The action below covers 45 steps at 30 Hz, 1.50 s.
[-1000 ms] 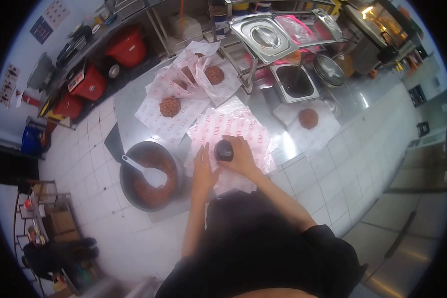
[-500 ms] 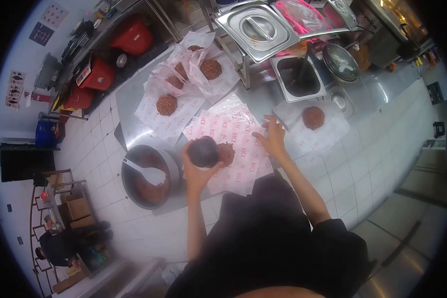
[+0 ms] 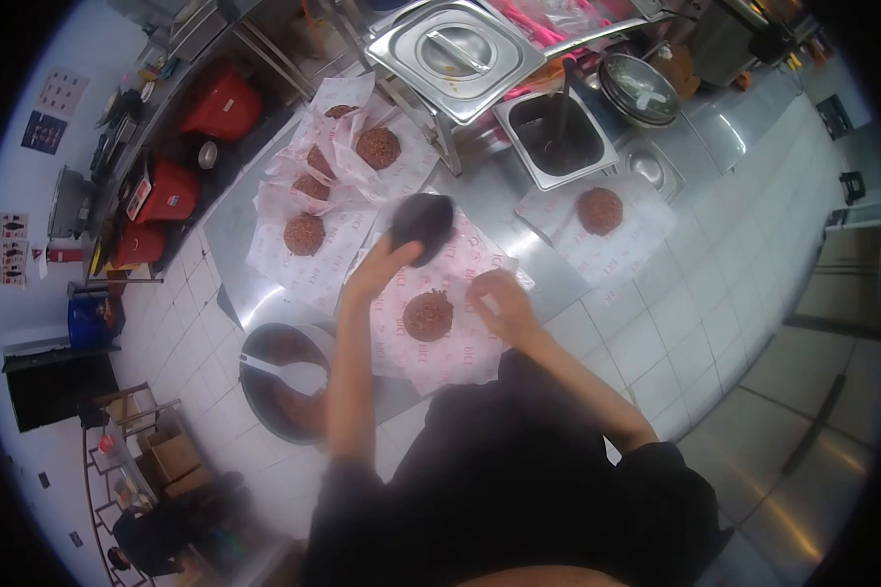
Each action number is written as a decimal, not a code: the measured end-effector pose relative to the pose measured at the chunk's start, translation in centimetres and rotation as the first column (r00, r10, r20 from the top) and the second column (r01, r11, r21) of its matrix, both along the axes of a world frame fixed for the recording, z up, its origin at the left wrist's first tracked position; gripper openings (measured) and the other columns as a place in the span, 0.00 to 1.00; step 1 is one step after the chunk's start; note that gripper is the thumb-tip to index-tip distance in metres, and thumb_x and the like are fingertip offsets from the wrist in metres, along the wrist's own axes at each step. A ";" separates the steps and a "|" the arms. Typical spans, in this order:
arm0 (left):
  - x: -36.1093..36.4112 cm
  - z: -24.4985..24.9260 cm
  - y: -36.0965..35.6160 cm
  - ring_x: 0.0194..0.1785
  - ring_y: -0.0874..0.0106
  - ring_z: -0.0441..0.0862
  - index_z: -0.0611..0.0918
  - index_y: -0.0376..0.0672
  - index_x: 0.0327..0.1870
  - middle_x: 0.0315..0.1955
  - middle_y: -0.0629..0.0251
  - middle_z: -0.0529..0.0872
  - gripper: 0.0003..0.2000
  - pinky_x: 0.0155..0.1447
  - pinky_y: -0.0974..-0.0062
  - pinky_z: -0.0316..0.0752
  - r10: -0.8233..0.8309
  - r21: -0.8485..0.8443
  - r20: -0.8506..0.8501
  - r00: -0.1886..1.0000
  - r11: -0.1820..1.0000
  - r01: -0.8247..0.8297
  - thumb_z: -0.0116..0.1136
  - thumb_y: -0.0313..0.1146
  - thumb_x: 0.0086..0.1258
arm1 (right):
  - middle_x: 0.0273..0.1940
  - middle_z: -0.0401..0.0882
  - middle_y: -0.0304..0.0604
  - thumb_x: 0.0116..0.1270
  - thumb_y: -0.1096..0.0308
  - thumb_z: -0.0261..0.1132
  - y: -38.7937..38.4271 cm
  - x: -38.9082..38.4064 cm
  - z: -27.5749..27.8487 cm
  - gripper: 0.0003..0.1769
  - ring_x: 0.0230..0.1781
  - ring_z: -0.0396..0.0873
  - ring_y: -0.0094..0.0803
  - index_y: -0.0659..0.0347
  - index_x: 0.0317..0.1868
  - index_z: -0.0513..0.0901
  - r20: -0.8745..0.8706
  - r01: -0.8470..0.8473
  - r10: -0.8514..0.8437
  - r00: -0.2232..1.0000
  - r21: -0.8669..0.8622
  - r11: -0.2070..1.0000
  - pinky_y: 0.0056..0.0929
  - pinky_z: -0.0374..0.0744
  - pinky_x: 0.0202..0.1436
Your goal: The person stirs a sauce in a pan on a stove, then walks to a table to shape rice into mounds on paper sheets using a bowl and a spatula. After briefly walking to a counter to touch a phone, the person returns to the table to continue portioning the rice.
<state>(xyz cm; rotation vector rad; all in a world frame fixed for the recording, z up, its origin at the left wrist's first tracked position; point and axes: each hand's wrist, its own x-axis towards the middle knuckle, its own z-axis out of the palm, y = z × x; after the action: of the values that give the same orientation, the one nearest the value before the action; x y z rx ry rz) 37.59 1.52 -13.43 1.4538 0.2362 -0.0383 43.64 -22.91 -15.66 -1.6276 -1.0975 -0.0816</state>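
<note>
My left hand (image 3: 387, 266) grips a small dark bowl (image 3: 422, 229) above the far part of a sheet of printed wrapping paper (image 3: 416, 362). On this sheet sits a rounded mound of reddish-brown rice (image 3: 428, 315). My right hand (image 3: 504, 308) hovers just right of the mound, fingers loosely curled and apart, with nothing visible in them. Left of the sheet, a large pot (image 3: 255, 391) of the same rice holds a white rice paddle (image 3: 301, 376), partly hidden by my left forearm.
Several more rice mounds (image 3: 304, 235) lie on papers at the back left, and another mound (image 3: 600, 211) is on paper at the right. Behind are a steel pan (image 3: 558, 183) with a utensil, a steel lid (image 3: 458, 54) and red bins (image 3: 223, 106). A person (image 3: 157, 533) bends at the lower left.
My left hand has carried the bowl up and away from the mound, which is now fully uncovered. My right hand has shifted in closer to the mound. The camera view has shifted slightly.
</note>
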 end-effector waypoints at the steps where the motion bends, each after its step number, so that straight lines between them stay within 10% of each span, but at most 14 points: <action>1: 2.6 0.4 -0.5 0.57 0.73 0.72 0.69 0.33 0.62 0.54 0.61 0.76 0.33 0.62 0.76 0.66 -0.215 -0.100 -0.116 0.970 0.974 0.204 0.61 0.51 0.65 | 0.32 0.75 0.45 0.54 0.80 0.67 -0.2 -0.9 -0.2 0.13 0.35 0.77 0.41 0.62 0.39 0.75 0.000 0.012 -0.012 1.000 -0.005 1.000 0.35 0.73 0.39; 5: 9.4 -2.2 -3.4 0.55 0.76 0.74 0.70 0.34 0.62 0.51 0.63 0.79 0.33 0.59 0.77 0.69 -0.614 -0.295 -0.476 0.629 0.786 0.543 0.59 0.54 0.66 | 0.37 0.76 0.47 0.57 0.82 0.65 -0.9 -2.2 -0.7 0.12 0.34 0.78 0.39 0.65 0.41 0.75 -0.244 0.039 -0.052 0.968 -0.055 0.998 0.30 0.78 0.36; 10: 9.1 -3.8 -0.7 0.57 0.74 0.73 0.66 0.39 0.67 0.57 0.62 0.75 0.37 0.60 0.76 0.69 -0.619 -0.116 -0.578 0.532 0.708 0.697 0.59 0.57 0.64 | 0.37 0.77 0.47 0.58 0.83 0.63 -3.3 0.6 -1.3 0.14 0.33 0.79 0.39 0.64 0.44 0.75 -0.463 0.336 -0.294 0.836 0.009 0.942 0.30 0.79 0.36; 13: 5.6 -4.0 0.7 0.58 0.73 0.72 0.61 0.39 0.70 0.60 0.61 0.71 0.41 0.61 0.75 0.69 -0.510 -0.108 -0.478 0.715 0.842 0.528 0.60 0.57 0.63 | 0.35 0.79 0.45 0.56 0.81 0.64 -5.1 3.7 -0.3 0.15 0.43 0.79 0.41 0.63 0.45 0.77 -0.446 0.447 -0.488 0.750 -0.204 0.871 0.37 0.78 0.49; 15: 3.5 -4.0 1.2 0.60 0.72 0.70 0.59 0.39 0.71 0.61 0.61 0.70 0.42 0.61 0.74 0.68 -0.382 -0.139 -0.495 0.781 0.922 0.363 0.58 0.58 0.64 | 0.33 0.81 0.41 0.56 0.77 0.64 -5.3 6.2 -0.3 0.15 0.55 0.74 0.42 0.60 0.46 0.79 0.025 0.456 -0.468 0.883 -0.283 0.844 0.48 0.65 0.66; 19: 1.1 -3.4 0.8 0.61 0.71 0.69 0.60 0.35 0.70 0.62 0.61 0.69 0.40 0.64 0.73 0.65 -0.202 -0.021 -0.540 0.817 0.974 0.227 0.57 0.56 0.65 | 0.34 0.80 0.39 0.59 0.74 0.58 -3.0 8.8 -3.0 0.15 0.59 0.71 0.43 0.56 0.47 0.81 0.443 0.594 -0.440 0.781 -0.309 0.743 0.62 0.48 0.73; 26: -2.9 -4.4 -0.5 0.67 0.69 0.63 0.59 0.34 0.70 0.65 0.58 0.66 0.39 0.69 0.72 0.57 0.133 0.083 -0.418 0.898 0.991 -0.108 0.61 0.49 0.65 | 0.34 0.77 0.44 0.58 0.77 0.60 -3.9 10.8 -5.8 0.14 0.48 0.76 0.43 0.61 0.45 0.80 0.202 0.485 -0.440 0.875 -0.374 0.791 0.44 0.70 0.60; 29: -3.6 -4.9 -0.5 0.68 0.69 0.62 0.59 0.34 0.70 0.65 0.59 0.66 0.40 0.69 0.72 0.57 0.197 0.189 -0.397 0.896 0.973 -0.131 0.63 0.48 0.64 | 0.39 0.79 0.47 0.58 0.81 0.63 -6.0 12.1 -4.8 0.12 0.42 0.77 0.44 0.64 0.44 0.78 0.178 0.505 -0.493 0.852 -0.030 0.863 0.37 0.76 0.48; 33: -3.3 -3.8 -1.2 0.62 0.70 0.68 0.62 0.34 0.68 0.61 0.59 0.70 0.39 0.64 0.72 0.64 0.287 0.244 -0.330 0.899 0.946 -0.213 0.67 0.46 0.61 | 0.42 0.80 0.46 0.64 0.77 0.62 -9.4 14.2 -0.9 0.06 0.39 0.78 0.37 0.63 0.42 0.77 -0.139 0.633 -0.655 0.743 -0.175 0.755 0.31 0.76 0.46; 35: -3.3 -3.7 -0.8 0.55 0.72 0.74 0.65 0.34 0.65 0.55 0.60 0.75 0.38 0.58 0.74 0.70 0.299 0.281 -0.257 0.919 0.933 -0.225 0.70 0.43 0.58 | 0.41 0.80 0.44 0.60 0.75 0.66 -11.0 16.7 -0.6 0.12 0.38 0.77 0.32 0.62 0.45 0.77 0.104 0.748 -0.740 0.664 -0.098 0.657 0.29 0.74 0.47; 37: -3.2 -3.9 -0.6 0.52 0.73 0.75 0.66 0.34 0.64 0.53 0.60 0.76 0.37 0.55 0.75 0.72 0.357 0.309 -0.221 0.908 0.908 -0.282 0.71 0.42 0.57 | 0.45 0.79 0.44 0.58 0.73 0.68 -11.8 17.8 0.7 0.20 0.42 0.76 0.34 0.62 0.51 0.74 -0.176 0.659 -0.684 0.708 -0.185 0.729 0.32 0.73 0.49; 42: -3.4 -2.0 -1.9 0.52 0.73 0.75 0.67 0.33 0.63 0.53 0.62 0.76 0.39 0.56 0.72 0.72 0.478 0.335 0.055 0.877 0.818 -0.467 0.71 0.49 0.57 | 0.47 0.77 0.43 0.56 0.69 0.70 -9.3 14.7 6.5 0.27 0.43 0.74 0.35 0.61 0.56 0.71 -0.030 0.571 -0.607 0.794 -0.302 0.763 0.33 0.72 0.49; 45: -7.0 -2.2 -2.3 0.54 0.65 0.75 0.65 0.34 0.66 0.55 0.57 0.75 0.46 0.60 0.66 0.69 0.538 -0.124 0.190 0.821 0.843 -0.524 0.61 0.65 0.57 | 0.47 0.76 0.42 0.58 0.70 0.69 -4.7 9.8 7.5 0.26 0.40 0.73 0.32 0.59 0.57 0.71 -0.060 0.511 -0.527 0.848 -0.174 0.842 0.31 0.72 0.47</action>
<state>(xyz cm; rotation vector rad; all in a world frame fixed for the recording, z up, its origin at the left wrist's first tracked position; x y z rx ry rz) 30.63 -0.82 -15.61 1.2692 0.4503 0.5657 53.45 -27.62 -8.20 -2.0120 -0.5626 -0.2705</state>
